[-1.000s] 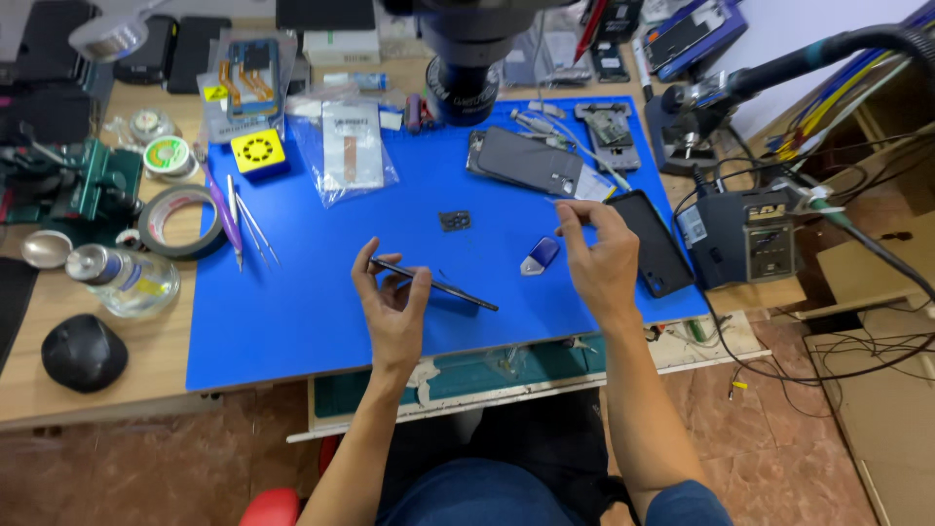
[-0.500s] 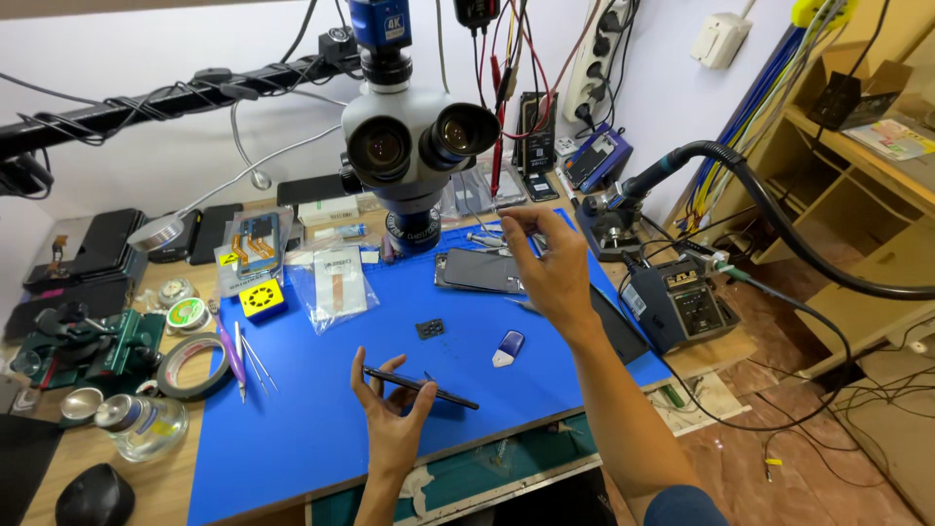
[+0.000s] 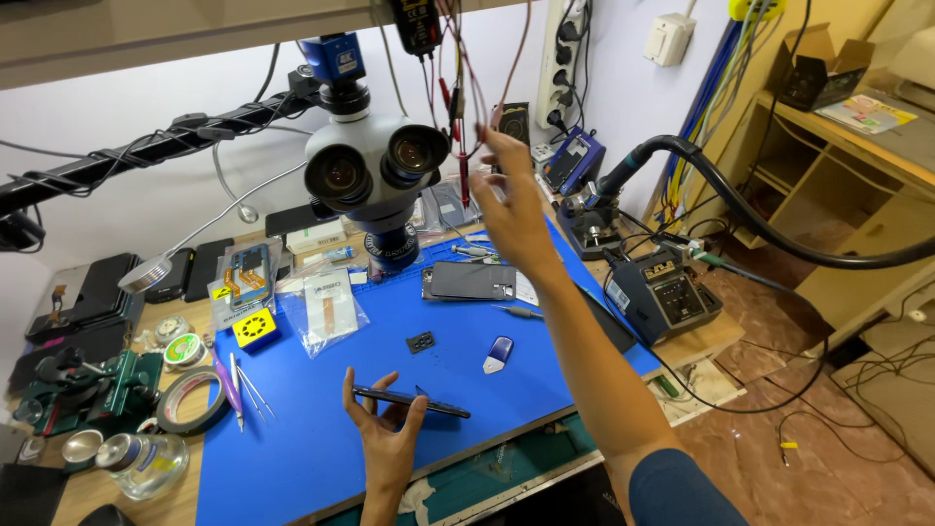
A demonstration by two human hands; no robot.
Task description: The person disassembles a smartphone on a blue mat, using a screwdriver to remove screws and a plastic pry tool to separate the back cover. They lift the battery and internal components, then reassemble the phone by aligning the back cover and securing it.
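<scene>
Two hands, left hand (image 3: 385, 429) gripping flat black phone (image 3: 409, 399), right hand (image 3: 511, 200) among thin wires (image 3: 466, 68)

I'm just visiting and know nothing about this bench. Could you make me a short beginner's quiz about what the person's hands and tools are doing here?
1. True or false: the left hand holds a thin dark phone edge-up above the blue mat.
2. What is the right hand reaching for? A) the roll of tape B) the hanging wires C) the glass jar
3. Fill in: the small white and blue tool lies on the ____ mat.

Key
1. True.
2. B: the hand is raised among the hanging wires beside the microscope.
3. Blue.
</scene>
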